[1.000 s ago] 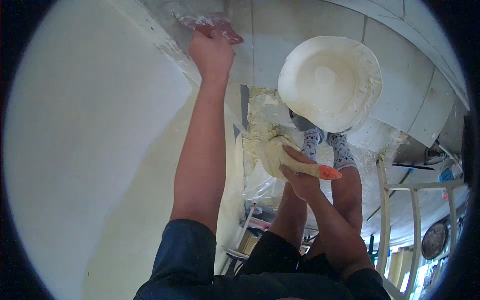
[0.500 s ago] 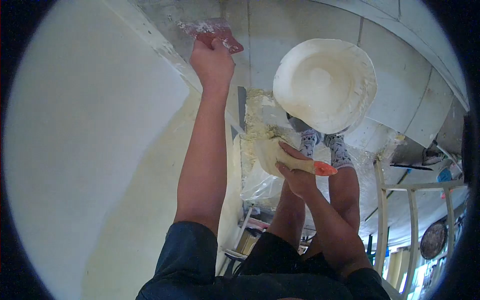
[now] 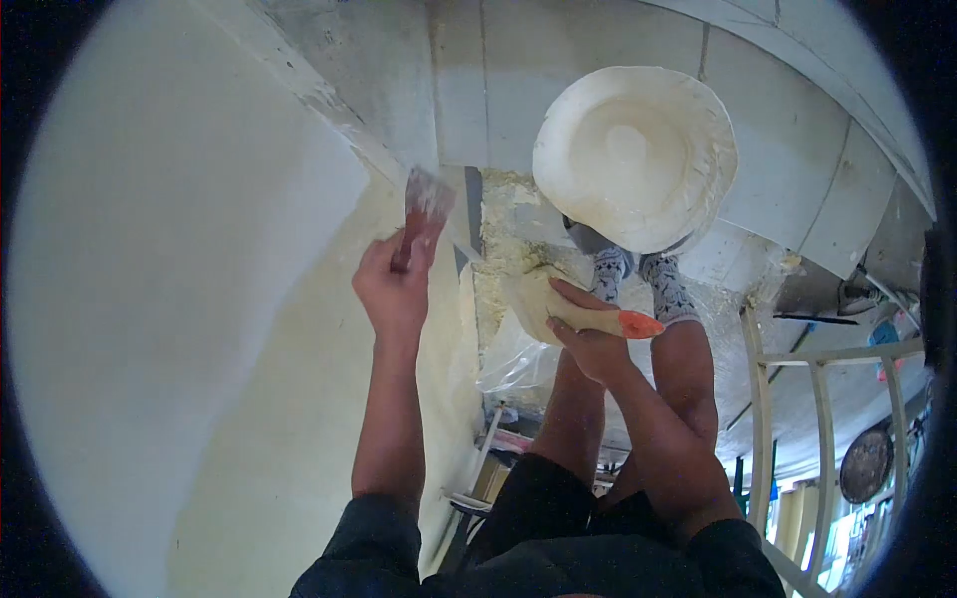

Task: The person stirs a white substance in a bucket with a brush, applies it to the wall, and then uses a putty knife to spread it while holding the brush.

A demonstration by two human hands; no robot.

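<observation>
My right hand (image 3: 596, 349) shuts round pale handle of wide tool (image 3: 533, 304), orange tip (image 3: 640, 324) poking out. My left hand (image 3: 392, 291) pinches red scraper (image 3: 427, 219), messy end pointing away from me, near wall (image 3: 249, 299), part white, part yellowish. Clear plastic (image 3: 518, 367) lies under wide tool. Farther out, big white bucket (image 3: 550, 169) sits just past patterned socks (image 3: 670, 287), creamy stuff inside.

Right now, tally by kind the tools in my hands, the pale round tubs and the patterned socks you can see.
Held tools: 2 (red scraper in your left hand, orange-tipped tool in your right hand)
Pale round tub: 1
Patterned socks: 2
Total: 5
</observation>
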